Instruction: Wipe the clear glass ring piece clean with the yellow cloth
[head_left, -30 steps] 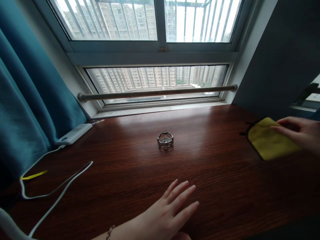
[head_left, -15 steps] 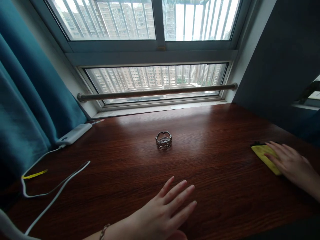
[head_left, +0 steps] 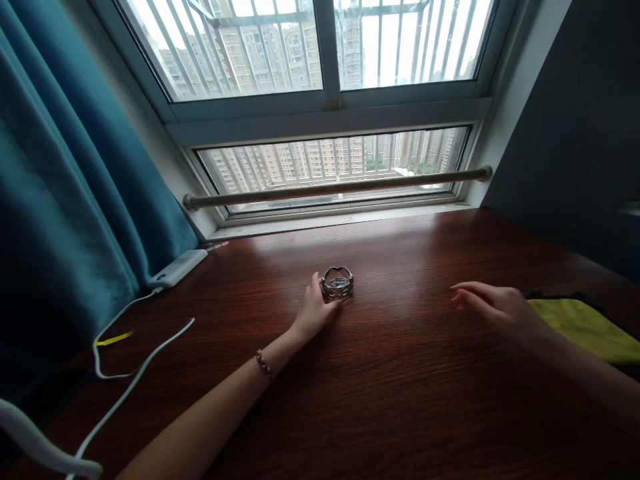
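A small silvery, crown-like round piece (head_left: pixel 339 285) with an openwork, wavy rim rests on the brown wooden tabletop (head_left: pixel 380 373). My left hand (head_left: pixel 316 308) is at its left side, thumb along the near edge and a finger by the left edge. The other fingers are partly hidden, and whether they press on the metal is unclear. A beaded bracelet (head_left: pixel 265 365) circles my left wrist. My right hand (head_left: pixel 493 307) hovers over the table, fingers stretched leftward, nothing visible in them. Behind it lies a folded yellow cloth (head_left: pixel 587 327) with a dark edge.
On the left are a white power strip (head_left: pixel 179 268), a white cable (head_left: pixel 143 367) and a yellow tie (head_left: pixel 115 338). A blue curtain (head_left: pixel 85 167) hangs beside them. At the back, a metal rail (head_left: pixel 340 190) crosses the window; a dark wall stands right.
My left hand has reached forward to the crown-like piece. My right hand has come off the yellow cloth and moved left. The view has shifted slightly.
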The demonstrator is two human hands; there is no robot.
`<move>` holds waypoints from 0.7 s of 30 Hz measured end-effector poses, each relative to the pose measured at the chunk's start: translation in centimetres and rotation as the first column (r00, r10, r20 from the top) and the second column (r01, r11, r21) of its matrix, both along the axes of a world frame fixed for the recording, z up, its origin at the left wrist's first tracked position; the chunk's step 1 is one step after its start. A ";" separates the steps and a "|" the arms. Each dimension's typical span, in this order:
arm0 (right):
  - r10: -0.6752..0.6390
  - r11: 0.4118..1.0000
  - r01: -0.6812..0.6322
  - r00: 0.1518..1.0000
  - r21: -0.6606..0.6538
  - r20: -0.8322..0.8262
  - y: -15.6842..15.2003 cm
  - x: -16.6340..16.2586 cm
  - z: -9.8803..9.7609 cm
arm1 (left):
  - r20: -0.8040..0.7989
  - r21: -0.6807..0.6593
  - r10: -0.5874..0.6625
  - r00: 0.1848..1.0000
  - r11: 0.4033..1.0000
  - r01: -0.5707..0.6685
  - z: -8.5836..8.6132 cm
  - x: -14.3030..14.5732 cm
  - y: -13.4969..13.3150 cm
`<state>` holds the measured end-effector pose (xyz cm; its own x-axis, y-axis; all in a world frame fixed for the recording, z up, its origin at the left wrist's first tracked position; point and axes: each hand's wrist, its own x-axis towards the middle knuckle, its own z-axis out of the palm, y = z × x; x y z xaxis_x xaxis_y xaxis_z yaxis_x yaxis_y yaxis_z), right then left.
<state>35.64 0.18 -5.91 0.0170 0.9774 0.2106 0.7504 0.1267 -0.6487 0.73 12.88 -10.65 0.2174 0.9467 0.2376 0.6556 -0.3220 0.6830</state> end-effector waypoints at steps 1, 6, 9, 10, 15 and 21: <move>0.097 0.991 -0.107 0.989 -0.081 -0.114 1.5 -2.6 0.3 | 0.008 0.014 0.010 1.000 1.000 -0.010 -0.1 0.1 -0.1; 0.162 0.913 -0.252 0.946 -0.321 -0.282 10.1 -13.2 -0.8 | 0.013 0.079 -0.002 1.000 0.997 0.001 -0.2 0.0 -1.3; 0.205 0.901 -0.255 0.963 -0.351 -0.173 14.4 -16.7 -1.8 | -0.001 0.103 -0.002 1.000 0.995 0.003 -0.1 -0.2 -1.8; 0.214 0.911 -0.237 0.971 -0.339 -0.105 15.4 -17.3 -1.9 | -0.005 0.109 -0.003 1.000 0.994 0.004 -0.1 -0.3 -1.8; 0.235 0.958 -0.201 0.959 -0.205 0.158 16.7 -17.2 -1.1 | -0.002 0.137 -0.058 0.998 0.989 0.057 0.1 -0.3 -2.3; 0.225 0.935 -0.160 0.957 -0.317 0.181 15.6 -6.7 0.8 | -0.208 0.227 -0.212 0.955 0.939 0.258 -0.4 0.5 -3.3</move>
